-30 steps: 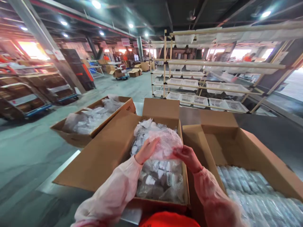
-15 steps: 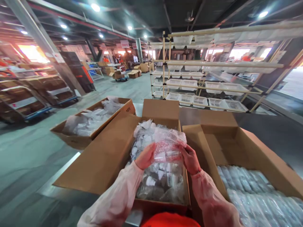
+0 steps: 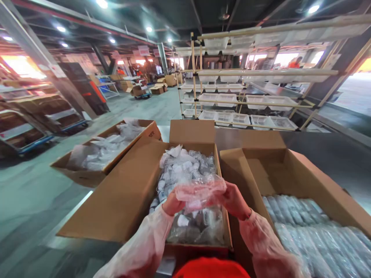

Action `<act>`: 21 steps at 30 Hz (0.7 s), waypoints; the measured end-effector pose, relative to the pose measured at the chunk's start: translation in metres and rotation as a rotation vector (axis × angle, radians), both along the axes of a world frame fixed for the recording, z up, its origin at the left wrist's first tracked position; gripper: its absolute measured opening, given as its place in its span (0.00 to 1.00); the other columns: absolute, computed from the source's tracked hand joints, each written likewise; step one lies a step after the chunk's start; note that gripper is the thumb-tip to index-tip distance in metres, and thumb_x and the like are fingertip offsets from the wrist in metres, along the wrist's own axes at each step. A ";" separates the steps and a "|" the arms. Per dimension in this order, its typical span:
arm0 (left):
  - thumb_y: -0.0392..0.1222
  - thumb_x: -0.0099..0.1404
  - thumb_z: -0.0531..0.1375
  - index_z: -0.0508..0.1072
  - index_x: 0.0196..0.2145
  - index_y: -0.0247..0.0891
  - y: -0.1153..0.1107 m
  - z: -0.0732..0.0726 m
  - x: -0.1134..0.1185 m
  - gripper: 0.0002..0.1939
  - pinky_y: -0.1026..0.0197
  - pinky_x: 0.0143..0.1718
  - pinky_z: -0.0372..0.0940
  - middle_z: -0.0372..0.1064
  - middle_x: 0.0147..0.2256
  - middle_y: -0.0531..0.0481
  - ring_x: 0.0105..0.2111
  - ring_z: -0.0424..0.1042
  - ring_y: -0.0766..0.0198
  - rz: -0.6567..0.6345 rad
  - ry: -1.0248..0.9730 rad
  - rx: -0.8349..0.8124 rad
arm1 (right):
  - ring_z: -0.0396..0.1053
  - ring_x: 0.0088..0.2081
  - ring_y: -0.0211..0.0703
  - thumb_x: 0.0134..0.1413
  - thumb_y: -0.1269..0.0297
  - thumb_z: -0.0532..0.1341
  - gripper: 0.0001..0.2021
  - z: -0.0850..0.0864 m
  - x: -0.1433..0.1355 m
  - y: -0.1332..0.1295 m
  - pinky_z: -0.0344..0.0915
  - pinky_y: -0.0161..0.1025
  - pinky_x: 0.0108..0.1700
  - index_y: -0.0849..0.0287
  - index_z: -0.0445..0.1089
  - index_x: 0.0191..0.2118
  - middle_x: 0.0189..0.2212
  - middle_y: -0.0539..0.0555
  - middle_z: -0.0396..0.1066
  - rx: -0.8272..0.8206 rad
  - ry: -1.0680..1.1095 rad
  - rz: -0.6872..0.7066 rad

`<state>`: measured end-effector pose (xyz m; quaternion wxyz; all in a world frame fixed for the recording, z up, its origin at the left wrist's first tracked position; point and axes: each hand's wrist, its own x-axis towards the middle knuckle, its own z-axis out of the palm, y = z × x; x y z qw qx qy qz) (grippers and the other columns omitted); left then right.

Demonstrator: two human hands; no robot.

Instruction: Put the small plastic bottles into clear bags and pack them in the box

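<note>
A clear, pinkish plastic-wrapped packet [image 3: 199,193] is stretched between my two hands above the middle carton [image 3: 191,133]. My left hand [image 3: 173,201] is closed on its left end, and my right hand [image 3: 235,200] grips the right end. What lies inside the wrap is too blurred to tell. Below and beyond the hands, the middle carton holds a loose heap of white-capped clear bottles [image 3: 185,166] and plastic. To the right, an open carton [image 3: 268,170] has rows of wrapped clear items [image 3: 321,235] lying side by side.
At the left is a carton [image 3: 87,178] of crumpled plastic wrap. The middle carton's long flap [image 3: 116,189] spreads leftward. Beyond the dark tabletop [image 3: 327,154] stands a rack [image 3: 193,77] with white baskets. Loaded trolleys [image 3: 31,143] are at the far left.
Both hands have come lower and nearer with the packet, which now looks flatter and more folded. The camera view has shifted slightly.
</note>
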<state>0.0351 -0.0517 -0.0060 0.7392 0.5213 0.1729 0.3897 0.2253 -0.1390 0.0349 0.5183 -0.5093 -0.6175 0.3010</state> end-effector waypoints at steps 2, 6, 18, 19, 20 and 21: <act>0.52 0.43 0.70 0.79 0.27 0.36 -0.003 0.006 -0.006 0.17 0.48 0.50 0.63 0.76 0.38 0.41 0.45 0.72 0.47 -0.076 0.017 0.257 | 0.57 0.20 0.33 0.44 0.61 0.59 0.09 -0.006 0.000 0.006 0.56 0.31 0.21 0.61 0.65 0.21 0.17 0.47 0.60 -0.060 0.098 -0.144; 0.50 0.42 0.72 0.79 0.33 0.36 -0.009 0.010 -0.010 0.20 0.54 0.47 0.65 0.75 0.40 0.41 0.44 0.72 0.51 0.081 0.243 0.630 | 0.59 0.19 0.36 0.47 0.54 0.57 0.13 -0.008 0.012 0.011 0.59 0.34 0.21 0.60 0.66 0.25 0.16 0.48 0.62 -0.248 0.203 -0.166; 0.68 0.52 0.54 0.72 0.25 0.34 -0.036 0.005 0.044 0.30 0.67 0.09 0.49 0.61 0.12 0.55 0.09 0.57 0.70 0.302 0.608 0.183 | 0.68 0.43 0.49 0.51 0.62 0.63 0.22 -0.022 -0.009 -0.039 0.57 0.46 0.47 0.57 0.67 0.52 0.41 0.57 0.74 -0.009 -0.840 -0.138; 0.68 0.52 0.55 0.72 0.28 0.33 -0.037 0.006 0.045 0.31 0.66 0.10 0.52 0.64 0.14 0.54 0.10 0.59 0.69 0.292 0.608 0.179 | 0.68 0.42 0.48 0.51 0.61 0.63 0.19 -0.024 0.001 -0.041 0.58 0.45 0.46 0.56 0.68 0.50 0.39 0.55 0.75 -0.023 -0.796 -0.176; 0.68 0.51 0.56 0.73 0.32 0.33 -0.036 0.007 0.045 0.31 0.66 0.12 0.56 0.67 0.17 0.52 0.12 0.62 0.67 0.284 0.594 0.174 | 0.68 0.41 0.46 0.51 0.60 0.63 0.17 -0.023 0.017 -0.043 0.58 0.43 0.45 0.55 0.70 0.48 0.37 0.53 0.75 -0.046 -0.733 -0.236; 0.67 0.50 0.57 0.72 0.36 0.33 -0.035 0.007 0.044 0.31 0.65 0.14 0.60 0.70 0.20 0.50 0.15 0.66 0.66 0.279 0.575 0.169 | 0.68 0.40 0.45 0.50 0.60 0.63 0.15 -0.022 0.039 -0.046 0.59 0.41 0.45 0.55 0.70 0.45 0.37 0.52 0.75 -0.096 -0.647 -0.329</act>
